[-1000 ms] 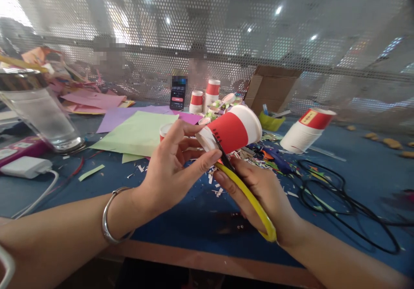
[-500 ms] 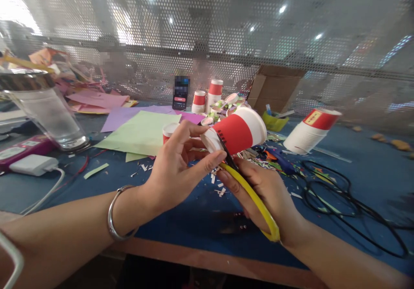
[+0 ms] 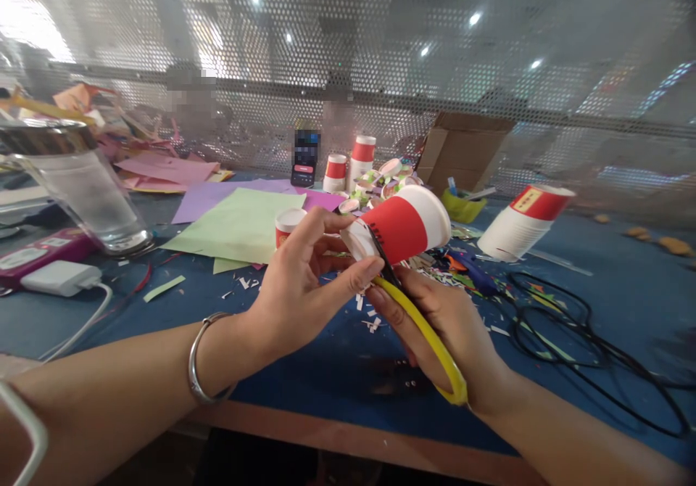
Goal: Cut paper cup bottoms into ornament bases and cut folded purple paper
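Note:
A red and white paper cup point(image 3: 399, 226) lies tilted in the air above the table, its wide end toward the upper right. My left hand point(image 3: 304, 283) pinches the cup's narrow white end between thumb and fingers. My right hand point(image 3: 443, 319) is closed around yellow-handled scissors point(image 3: 435, 344). The dark blades lie across the cup at the border between its white end and red band, close to my left thumb. Part of the blades is hidden by the cup and my fingers. Behind my left hand stands a short red and white cup piece point(image 3: 288, 223).
Green paper point(image 3: 239, 221) and purple sheets lie behind my left hand. A stack of paper cups point(image 3: 525, 221) leans at the right, near a black cable point(image 3: 592, 355). Left are a glass of water point(image 3: 103, 196) and a white charger point(image 3: 59, 277). Paper scraps point(image 3: 373, 323) litter the table.
The hands, cup and scissors hold nearly the same pose. The blades sit about the same place on the cup, and the whole view has shifted slightly.

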A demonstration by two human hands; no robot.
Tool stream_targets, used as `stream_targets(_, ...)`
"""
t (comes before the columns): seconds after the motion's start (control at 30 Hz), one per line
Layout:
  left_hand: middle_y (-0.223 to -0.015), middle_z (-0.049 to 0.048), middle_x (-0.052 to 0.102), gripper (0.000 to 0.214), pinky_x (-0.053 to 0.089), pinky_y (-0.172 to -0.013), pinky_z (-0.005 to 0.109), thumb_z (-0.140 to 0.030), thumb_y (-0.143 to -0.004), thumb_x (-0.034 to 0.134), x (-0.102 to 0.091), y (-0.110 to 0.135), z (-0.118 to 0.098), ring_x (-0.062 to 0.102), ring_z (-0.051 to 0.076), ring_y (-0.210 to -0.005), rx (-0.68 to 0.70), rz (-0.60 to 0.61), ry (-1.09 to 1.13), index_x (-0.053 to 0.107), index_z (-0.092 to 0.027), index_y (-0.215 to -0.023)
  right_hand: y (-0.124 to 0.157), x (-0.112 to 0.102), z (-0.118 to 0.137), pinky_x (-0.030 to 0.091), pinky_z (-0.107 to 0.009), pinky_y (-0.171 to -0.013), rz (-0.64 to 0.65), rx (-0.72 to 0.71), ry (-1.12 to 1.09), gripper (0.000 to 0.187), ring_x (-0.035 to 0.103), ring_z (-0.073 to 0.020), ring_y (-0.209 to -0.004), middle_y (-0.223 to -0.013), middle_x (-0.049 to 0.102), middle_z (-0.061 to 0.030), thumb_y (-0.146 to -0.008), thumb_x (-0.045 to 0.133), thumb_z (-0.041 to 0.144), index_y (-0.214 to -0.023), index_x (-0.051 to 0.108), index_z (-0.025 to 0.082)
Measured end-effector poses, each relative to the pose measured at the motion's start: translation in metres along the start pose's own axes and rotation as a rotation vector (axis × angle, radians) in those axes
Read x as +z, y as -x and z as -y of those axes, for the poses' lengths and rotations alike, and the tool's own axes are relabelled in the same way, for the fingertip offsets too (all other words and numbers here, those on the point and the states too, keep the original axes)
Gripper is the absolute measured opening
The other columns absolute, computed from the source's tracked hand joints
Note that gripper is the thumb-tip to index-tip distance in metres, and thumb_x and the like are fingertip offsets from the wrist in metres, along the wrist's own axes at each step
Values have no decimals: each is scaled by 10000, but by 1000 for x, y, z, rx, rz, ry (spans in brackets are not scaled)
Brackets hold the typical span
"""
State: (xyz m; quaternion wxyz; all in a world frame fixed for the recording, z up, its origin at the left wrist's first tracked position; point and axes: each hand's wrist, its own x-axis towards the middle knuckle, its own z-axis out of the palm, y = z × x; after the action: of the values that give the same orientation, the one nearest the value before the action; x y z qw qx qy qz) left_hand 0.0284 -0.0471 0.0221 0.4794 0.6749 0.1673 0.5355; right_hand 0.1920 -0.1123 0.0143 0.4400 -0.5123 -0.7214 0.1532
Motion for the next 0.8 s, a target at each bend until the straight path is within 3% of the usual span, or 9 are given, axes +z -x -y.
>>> stream_targets(0.13, -940, 32, 661, 294, 593, -753, 280, -219, -840, 749, 0, 1, 1, 673, 155, -869, -23, 10, -15, 518, -196, -1021, -1, 1, -2, 425, -232, -471, 5, -13, -38, 207, 588, -156, -512, -438, 437, 81, -925, 648, 336, -772, 548, 241)
stream_targets(0.43, -948, 31, 662, 293, 591, -750, 257, -215, -847, 747, -1, 1, 1, 667, 139, -866, -28, 31, 10, 525, -187, -1037, -2, 0, 1, 467, -231, -541, -19, -29, 25, 214, 641, -166, -639, -527, 527, 46, -937, 614, 319, -754, 553, 225)
stream_targets(0.6, -946, 18, 663, 305, 588, -757, 244, -221, -844, 762, -1, 1, 4, 673, 135, -879, -38, 45, 42, 536, -192, -1047, -1, 1, 2, 478, -239, -536, -33, -34, 51, 153, 663, -180, -663, -554, 569, 31, -941, 595, 329, -852, 629, 211)
stream_targets(0.8, -1016, 40, 679, 309, 602, -781, 275, -218, -846, 755, -1, 2, 2, 673, 153, -906, -66, 70, 80, 529, -211, -1056, -3, -1, 5, 449, -252, -443, -12, 24, 58, 219, 617, -177, -513, -461, 504, 50, -931, 613, 430, -837, 653, 237)
